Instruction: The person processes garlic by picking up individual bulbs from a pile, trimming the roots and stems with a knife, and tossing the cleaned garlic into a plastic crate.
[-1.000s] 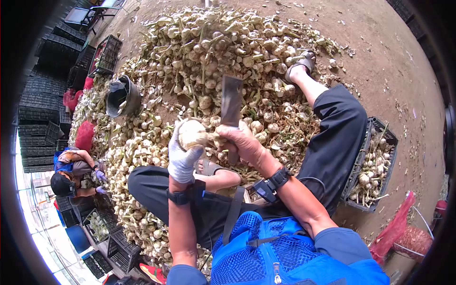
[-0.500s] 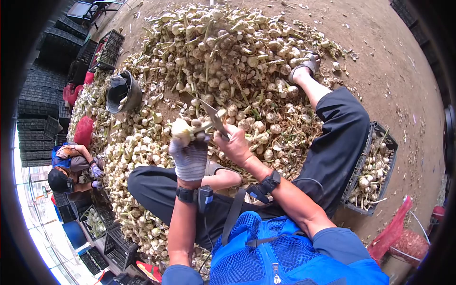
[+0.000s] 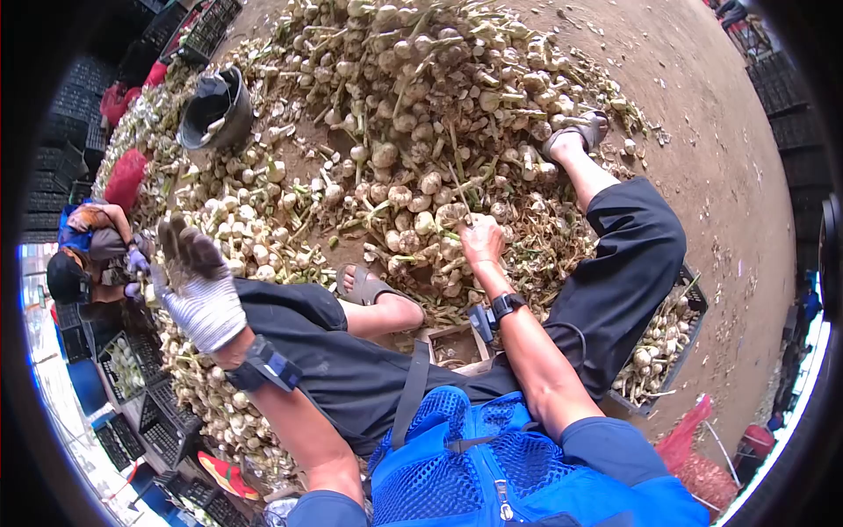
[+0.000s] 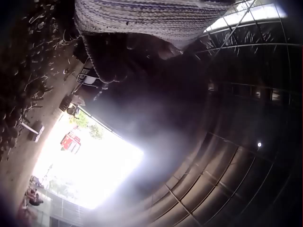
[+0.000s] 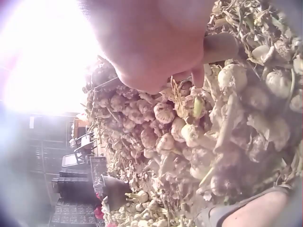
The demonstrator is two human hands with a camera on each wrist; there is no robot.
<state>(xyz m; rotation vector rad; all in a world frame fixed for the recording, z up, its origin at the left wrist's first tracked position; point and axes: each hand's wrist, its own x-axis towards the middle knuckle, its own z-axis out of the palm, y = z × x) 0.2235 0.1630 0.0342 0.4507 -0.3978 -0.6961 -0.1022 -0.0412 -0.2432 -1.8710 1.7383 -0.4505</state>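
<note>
Dirt floor (image 3: 702, 149) with garlic (image 3: 413, 132) heaped across a lot of it. Far left, another person (image 3: 92, 250) bends beside the pile. Next comes the left hand (image 3: 200, 285), gloved, fingers stretched out, nothing in it. Mid-view, down by the garlic, the right hand (image 3: 484, 241) (bare, that one) grips a knife (image 5: 222, 47). Far right, a crate (image 3: 694, 321) holding more garlic.

Left hand (image 4: 142, 21) in a striped knit glove (image 4: 163, 16) crosses the top, finger detail lost in shadow. View sits sideways: littered ground (image 4: 54, 105) on the left, dark ribbed roof (image 4: 215, 175) on the right. Blown-out opening (image 4: 97, 172) between, red object (image 4: 71, 142) in it (too washed out to identify).
</note>
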